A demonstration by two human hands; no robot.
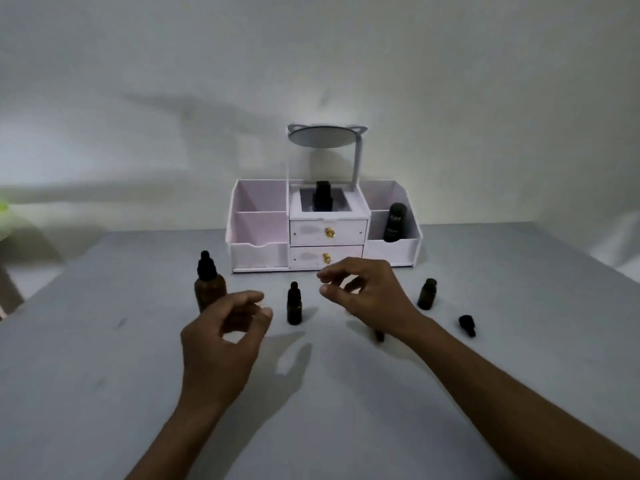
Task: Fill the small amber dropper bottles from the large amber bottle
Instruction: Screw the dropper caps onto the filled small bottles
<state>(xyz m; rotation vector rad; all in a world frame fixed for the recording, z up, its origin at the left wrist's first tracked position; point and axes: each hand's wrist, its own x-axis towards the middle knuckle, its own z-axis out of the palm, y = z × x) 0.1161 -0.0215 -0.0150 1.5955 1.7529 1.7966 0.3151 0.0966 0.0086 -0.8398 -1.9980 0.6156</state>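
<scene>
Big bottle (209,289) stands left of mid-surface, left hand (221,337) just in front and right hand (367,292) past the capped small bottle (294,304), both sets of fingers loosely curled and empty, so I'd grip the big one low before unscrewing, with the uncapped bottle (427,294) further right.

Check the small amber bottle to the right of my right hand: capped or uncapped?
Uncapped. The small amber bottle stands upright with a bare neck; a black dropper cap lies on the table beside it, not touching.
</scene>
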